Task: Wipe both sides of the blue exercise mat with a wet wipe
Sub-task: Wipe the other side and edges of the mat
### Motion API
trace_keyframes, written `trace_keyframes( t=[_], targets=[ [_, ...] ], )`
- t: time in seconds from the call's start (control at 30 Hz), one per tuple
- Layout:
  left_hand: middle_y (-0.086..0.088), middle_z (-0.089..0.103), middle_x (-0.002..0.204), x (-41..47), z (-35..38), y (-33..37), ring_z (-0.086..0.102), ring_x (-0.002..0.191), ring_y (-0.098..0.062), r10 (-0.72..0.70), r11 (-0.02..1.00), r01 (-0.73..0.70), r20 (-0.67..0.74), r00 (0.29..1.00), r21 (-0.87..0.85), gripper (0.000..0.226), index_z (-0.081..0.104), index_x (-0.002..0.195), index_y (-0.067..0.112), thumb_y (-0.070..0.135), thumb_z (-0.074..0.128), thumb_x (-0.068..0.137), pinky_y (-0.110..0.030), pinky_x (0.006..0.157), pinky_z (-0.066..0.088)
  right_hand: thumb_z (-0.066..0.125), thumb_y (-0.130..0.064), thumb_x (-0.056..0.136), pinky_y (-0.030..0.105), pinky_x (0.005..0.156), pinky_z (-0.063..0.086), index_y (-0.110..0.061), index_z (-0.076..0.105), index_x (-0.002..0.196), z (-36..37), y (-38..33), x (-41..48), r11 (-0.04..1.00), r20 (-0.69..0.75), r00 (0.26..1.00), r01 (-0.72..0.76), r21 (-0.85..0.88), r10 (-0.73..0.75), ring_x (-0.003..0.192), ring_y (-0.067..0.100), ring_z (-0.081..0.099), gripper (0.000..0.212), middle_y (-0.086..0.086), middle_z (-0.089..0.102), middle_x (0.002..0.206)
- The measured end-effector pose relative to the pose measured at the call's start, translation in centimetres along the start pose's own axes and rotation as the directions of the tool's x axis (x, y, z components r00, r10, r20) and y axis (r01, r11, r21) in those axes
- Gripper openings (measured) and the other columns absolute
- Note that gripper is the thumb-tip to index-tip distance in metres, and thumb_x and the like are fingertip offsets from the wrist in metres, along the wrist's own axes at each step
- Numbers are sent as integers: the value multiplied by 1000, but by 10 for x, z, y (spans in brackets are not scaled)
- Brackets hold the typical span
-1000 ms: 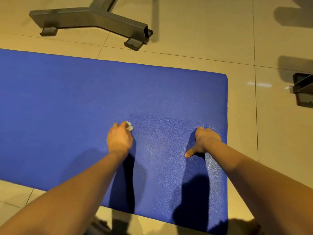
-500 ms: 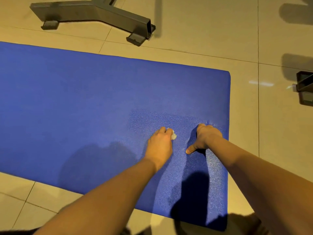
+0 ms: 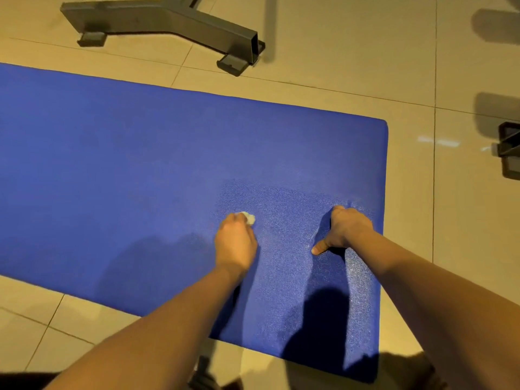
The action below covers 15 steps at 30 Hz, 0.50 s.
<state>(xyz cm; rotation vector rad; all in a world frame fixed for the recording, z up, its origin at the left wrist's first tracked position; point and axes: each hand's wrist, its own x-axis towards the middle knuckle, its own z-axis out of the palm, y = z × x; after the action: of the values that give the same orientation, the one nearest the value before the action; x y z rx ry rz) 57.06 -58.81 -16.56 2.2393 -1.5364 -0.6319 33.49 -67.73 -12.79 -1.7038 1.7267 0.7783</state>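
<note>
Head view.
- Blue exercise mat (image 3: 140, 164) lies flat on the tiled floor (image 3: 351, 60). It runs off the frame at 9 o'clock, and its short end sits toward 3 o'clock.
- My left hand (image 3: 236, 243), just below centre, has its fingers curled round the wet wipe (image 3: 249, 218). The wipe is bunched small, with a white scrap showing at the hand's 12 o'clock, and I press it onto the mat.
- My right hand (image 3: 349, 229), at 3 o'clock of the left and near the mat's end, bears down on the mat with the thumb stuck out toward 8 o'clock. Its fingers are bent away from me. I cannot tell whether they pinch the mat or only press it. The mat puckers a little beside this hand.
- A damp-looking patch surrounds both hands. The long stretch toward 9 o'clock looks dry.

Step in hand, as I judge it: wiping the first, upward face at the end section, early in the task. The next move calls for strokes carried toward 9 o'clock with the right hand anchoring the mat, and the flip comes later.

Count:
- one mat
- one wipe
- two hands
- one grey frame base (image 3: 168, 23) at 12 o'clock
- one dark foot (image 3: 509, 149) at 3 o'clock
</note>
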Motion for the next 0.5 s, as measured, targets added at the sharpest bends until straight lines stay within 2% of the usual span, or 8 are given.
trace_keyframes(
  t=[0.13, 0.27, 0.33, 0.4, 0.5],
  targets=[
    [-9, 65, 113, -31, 25, 38, 63, 102, -30, 162, 987, -164, 117, 980, 5, 23, 70, 112, 11, 13, 50, 101, -37, 86, 48, 86, -76, 40, 44, 96, 52, -12, 43, 137, 2, 1, 2, 1000, -5, 1000, -4, 9, 4, 124, 33, 53, 124, 9, 54, 134],
    [-2, 61, 107, -21, 17, 21, 58, 100, -27, 334, 927, -365, 249, 909, 90, 22, 66, 109, 19, 8, 52, 96, -37, 83, 47, 87, -76, 39, 44, 94, 51, -13, 43, 135, 5, 3, 3, 1000, -21, 1000, 1, 19, 0, 122, 33, 54, 123, 10, 54, 133],
    [-4, 63, 107, -6, 2, -2, 60, 100, -30, 290, 936, -323, 220, 931, 137, 25, 69, 109, 18, 6, 55, 92, -39, 86, 50, 86, -77, 38, 44, 94, 51, -13, 42, 136, 7, 5, 4, 1000, -35, 999, 4, 29, -3, 122, 34, 55, 125, 11, 54, 134],
    [-11, 64, 106, 8, -15, -32, 62, 99, -35, 171, 967, -187, 102, 980, 171, 23, 71, 109, 12, 8, 56, 93, -42, 86, 51, 86, -76, 40, 46, 96, 50, -13, 38, 141, 11, 6, 4, 999, -52, 999, 3, 41, -1, 125, 35, 53, 128, 13, 50, 138],
    [-13, 65, 108, 17, -36, -62, 63, 99, -38, -5, 988, 8, -20, 1000, 152, 22, 73, 107, 10, 10, 53, 97, -45, 85, 51, 87, -73, 45, 48, 96, 49, -12, 29, 147, 20, 10, -1, 996, -90, 996, 17, 88, -9, 128, 39, 49, 132, 16, 42, 142]
  ],
)
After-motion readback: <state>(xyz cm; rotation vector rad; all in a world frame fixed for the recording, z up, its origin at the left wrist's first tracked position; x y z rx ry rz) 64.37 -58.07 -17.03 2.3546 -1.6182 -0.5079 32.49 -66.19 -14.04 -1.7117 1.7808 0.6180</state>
